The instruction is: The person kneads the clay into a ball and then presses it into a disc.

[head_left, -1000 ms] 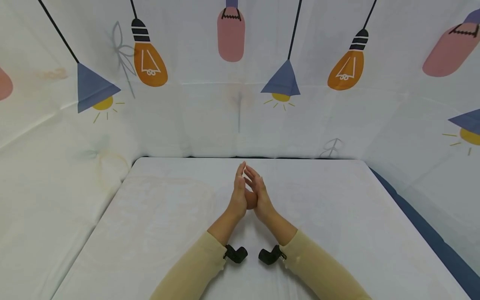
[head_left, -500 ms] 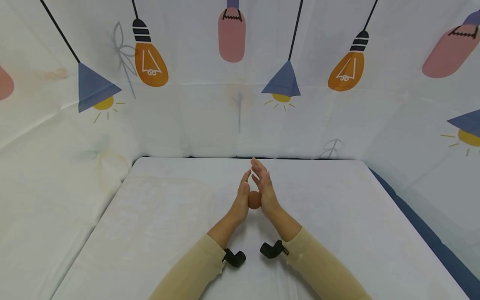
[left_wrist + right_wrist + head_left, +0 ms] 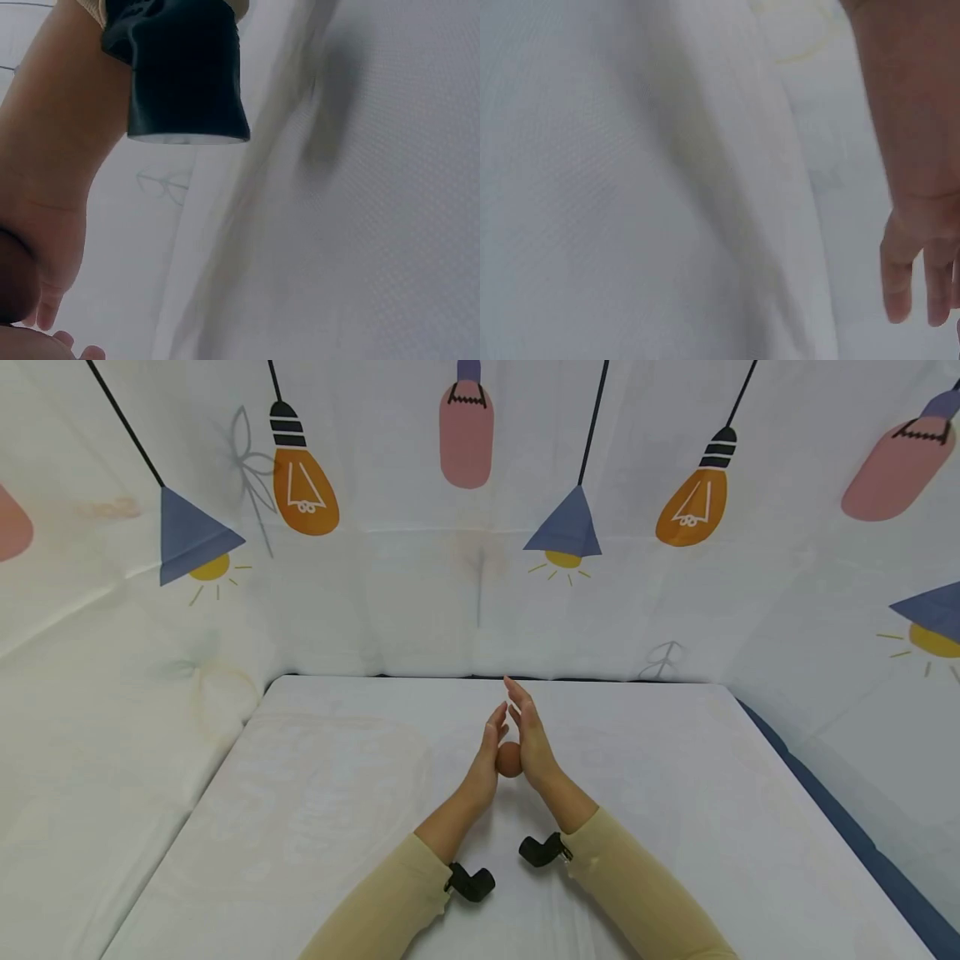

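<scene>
In the head view a small brown ball [image 3: 509,760] is pressed between my two upright palms, over the middle of the white table. My left hand [image 3: 483,768] is on its left side, fingers straight and pointing away from me. From the right, my right hand [image 3: 536,747] leans against it, its straight fingertips reaching a little farther forward than the left ones. The left wrist view shows the ball [image 3: 16,279] dark at the left edge, beside a palm. The ball is out of sight in the right wrist view, where a forearm and spread fingers [image 3: 897,289] appear.
A white cloth covers the table [image 3: 337,793]. Behind it hangs a white curtain [image 3: 420,593] printed with lamps and bulbs. Black wrist cameras, one on the left sleeve [image 3: 472,882] and one on the right [image 3: 542,850], stick out inward above the cloth.
The right hand has slid forward along the left, which has drawn back slightly. The ball has shifted a little right and shows more fully between the palms.
</scene>
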A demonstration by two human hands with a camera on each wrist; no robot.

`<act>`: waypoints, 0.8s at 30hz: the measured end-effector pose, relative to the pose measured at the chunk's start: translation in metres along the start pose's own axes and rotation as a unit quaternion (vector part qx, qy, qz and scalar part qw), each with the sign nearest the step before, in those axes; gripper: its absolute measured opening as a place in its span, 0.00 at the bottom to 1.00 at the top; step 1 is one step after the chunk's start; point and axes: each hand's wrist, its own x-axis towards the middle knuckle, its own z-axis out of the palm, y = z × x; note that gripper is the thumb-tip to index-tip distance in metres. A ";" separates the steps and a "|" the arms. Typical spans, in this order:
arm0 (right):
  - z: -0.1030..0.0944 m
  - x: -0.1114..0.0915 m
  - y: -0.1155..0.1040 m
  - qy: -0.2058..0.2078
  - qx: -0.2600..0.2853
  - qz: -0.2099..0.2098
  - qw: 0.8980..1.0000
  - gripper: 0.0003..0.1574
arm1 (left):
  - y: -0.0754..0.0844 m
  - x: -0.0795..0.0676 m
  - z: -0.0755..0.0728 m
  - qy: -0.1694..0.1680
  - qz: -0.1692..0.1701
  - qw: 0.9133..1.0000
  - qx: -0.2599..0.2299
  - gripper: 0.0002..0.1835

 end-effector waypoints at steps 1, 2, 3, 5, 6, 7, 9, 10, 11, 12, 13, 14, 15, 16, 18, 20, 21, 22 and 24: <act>0.000 0.000 0.001 -0.006 -0.006 -0.001 1.000 0.44 | 0.001 0.000 0.000 0.001 0.001 1.000 -0.015 0.46; 0.000 -0.001 0.003 -0.013 -0.012 -0.004 1.000 0.45 | 0.002 0.000 0.000 0.003 0.001 1.000 -0.028 0.47; 0.000 -0.001 0.004 -0.020 -0.017 -0.005 1.000 0.47 | 0.003 0.000 0.000 0.006 0.002 0.999 -0.038 0.48; 0.001 -0.002 0.005 -0.034 -0.022 -0.006 0.999 0.52 | 0.005 0.001 -0.001 0.009 0.005 0.998 -0.056 0.48; 0.001 -0.003 0.005 -0.040 -0.024 -0.006 0.999 0.53 | 0.006 0.001 -0.001 0.011 0.006 0.998 -0.062 0.47; 0.002 -0.003 0.005 -0.046 -0.025 -0.006 0.999 0.54 | 0.007 0.001 -0.002 0.013 0.007 0.998 -0.068 0.47; 0.003 -0.004 0.006 -0.055 -0.021 -0.007 0.998 0.56 | 0.008 0.001 -0.002 0.019 0.011 0.997 -0.073 0.46; 0.003 -0.005 0.006 -0.059 -0.020 -0.007 0.998 0.56 | 0.009 0.001 -0.002 0.025 0.012 0.997 -0.078 0.46; 0.004 -0.006 0.007 -0.061 -0.021 -0.007 0.998 0.56 | 0.010 0.002 -0.001 0.033 0.012 0.996 -0.080 0.45; 0.004 -0.007 0.009 -0.063 -0.025 -0.008 0.998 0.56 | 0.011 0.002 -0.001 0.041 0.013 0.996 -0.081 0.44; 0.005 -0.008 0.010 -0.066 -0.028 -0.008 0.997 0.56 | 0.011 0.002 -0.001 0.052 0.013 0.995 -0.080 0.44; 0.005 -0.009 0.011 -0.069 -0.035 -0.009 0.997 0.56 | 0.011 0.002 -0.001 0.063 0.011 0.995 -0.079 0.44; 0.006 -0.010 0.012 -0.071 -0.040 -0.010 0.997 0.56 | 0.012 0.003 -0.001 0.073 0.012 0.994 -0.079 0.44; 0.007 -0.011 0.013 -0.072 -0.047 -0.012 0.996 0.56 | 0.012 0.003 -0.001 0.082 0.009 0.994 -0.077 0.44; 0.008 -0.013 0.013 -0.073 -0.059 -0.018 0.995 0.56 | 0.011 0.003 -0.001 0.094 0.007 0.993 -0.068 0.44; 0.010 -0.014 0.012 -0.075 -0.065 -0.028 0.995 0.55 | 0.010 0.004 -0.001 0.106 0.010 0.992 -0.063 0.43; 0.011 -0.015 0.011 -0.076 -0.066 -0.033 0.994 0.55 | 0.009 0.005 -0.001 0.111 0.012 0.992 -0.061 0.43; 0.012 -0.015 0.009 -0.078 -0.066 -0.037 0.994 0.55 | 0.008 0.006 -0.001 0.118 0.011 0.991 -0.057 0.42; 0.013 -0.016 0.006 -0.081 -0.066 -0.045 0.993 0.56 | 0.008 0.008 -0.001 0.128 0.015 0.990 -0.058 0.41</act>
